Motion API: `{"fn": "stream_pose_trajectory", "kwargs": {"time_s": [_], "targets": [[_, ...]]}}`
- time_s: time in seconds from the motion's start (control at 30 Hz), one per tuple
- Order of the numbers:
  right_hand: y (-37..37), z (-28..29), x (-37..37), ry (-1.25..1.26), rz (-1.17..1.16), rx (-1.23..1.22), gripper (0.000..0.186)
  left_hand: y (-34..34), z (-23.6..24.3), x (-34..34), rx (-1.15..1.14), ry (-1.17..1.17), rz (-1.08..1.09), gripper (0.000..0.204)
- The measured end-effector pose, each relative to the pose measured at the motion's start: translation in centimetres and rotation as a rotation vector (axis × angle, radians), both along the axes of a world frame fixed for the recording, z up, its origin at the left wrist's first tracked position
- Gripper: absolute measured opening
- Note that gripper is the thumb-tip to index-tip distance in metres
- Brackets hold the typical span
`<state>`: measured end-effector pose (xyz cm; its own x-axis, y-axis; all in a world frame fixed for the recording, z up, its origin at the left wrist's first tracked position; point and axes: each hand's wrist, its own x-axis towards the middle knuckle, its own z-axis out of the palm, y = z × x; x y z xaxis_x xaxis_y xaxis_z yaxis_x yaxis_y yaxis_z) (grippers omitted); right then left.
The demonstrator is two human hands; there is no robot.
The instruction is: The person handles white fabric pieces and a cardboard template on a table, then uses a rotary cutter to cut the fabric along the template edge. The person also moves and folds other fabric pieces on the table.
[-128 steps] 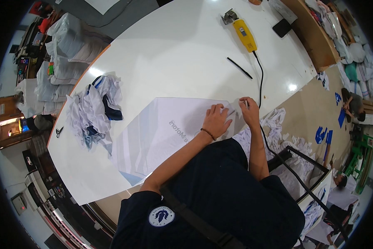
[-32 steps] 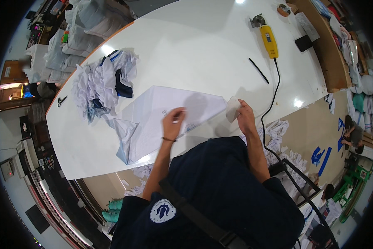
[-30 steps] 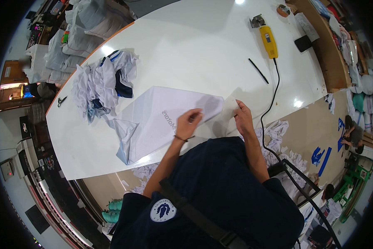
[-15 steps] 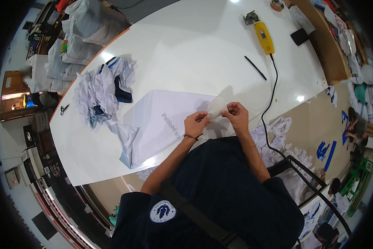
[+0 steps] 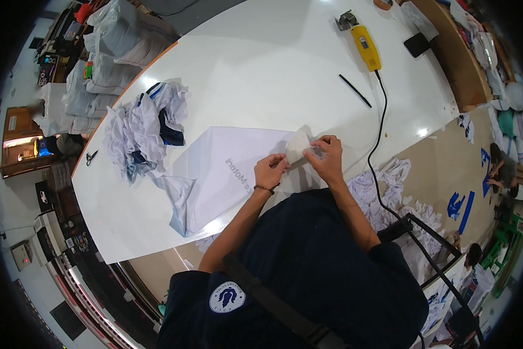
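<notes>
A small off-white sheet (image 5: 297, 145), paper or thin cloth, is held up just over the table between my hands. My left hand (image 5: 269, 170) pinches its lower left edge, thumb against the fingers. On its right side my right hand (image 5: 328, 157) grips it with bent fingers. Beside my left hand, a large white fabric panel (image 5: 215, 160) with faint grey lettering lies spread out, its lower left corner folded over. The sheet overlaps the panel's right end in view.
Crumpled white and navy fabric (image 5: 148, 125) is heaped at the table's left. A yellow electric cutter (image 5: 365, 49) lies far right, its black cable (image 5: 382, 128) trailing down past my right arm. A black pen (image 5: 355, 91), a phone (image 5: 417, 45) and scissors (image 5: 91, 157) also lie on the table.
The off-white sheet has tilted and shows a broader, flatter face. Both hands have shifted slightly up and left with it. The panel, heap and cutter keep their places on the table.
</notes>
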<state>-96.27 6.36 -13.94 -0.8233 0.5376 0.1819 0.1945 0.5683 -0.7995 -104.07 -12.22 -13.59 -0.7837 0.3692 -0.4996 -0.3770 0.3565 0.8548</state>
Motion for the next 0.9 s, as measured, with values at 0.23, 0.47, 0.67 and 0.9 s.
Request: {"fn": "stream_pose_trajectory", "kwargs": {"time_s": [0.23,0.47,0.67,0.9], "targets": [[0.3,-1.4,0.1,-0.023,0.019,0.005,0.031,0.1,-0.3,0.1,-0.042,0.042,-0.05,0.027],[0.2,-1.1,0.1,-0.02,0.002,-0.012,0.032,0.0,-0.8,-0.1,-0.029,0.03,-0.078,0.027],[0.1,-0.9,0.2,-0.034,-0.006,0.04,0.033,-0.2,-0.7,0.0,0.0,-0.004,-0.086,0.031],[0.1,-0.8,0.0,-0.012,-0.002,0.067,0.033,-0.3,-0.5,0.2,0.007,-0.017,-0.092,0.033]]}}
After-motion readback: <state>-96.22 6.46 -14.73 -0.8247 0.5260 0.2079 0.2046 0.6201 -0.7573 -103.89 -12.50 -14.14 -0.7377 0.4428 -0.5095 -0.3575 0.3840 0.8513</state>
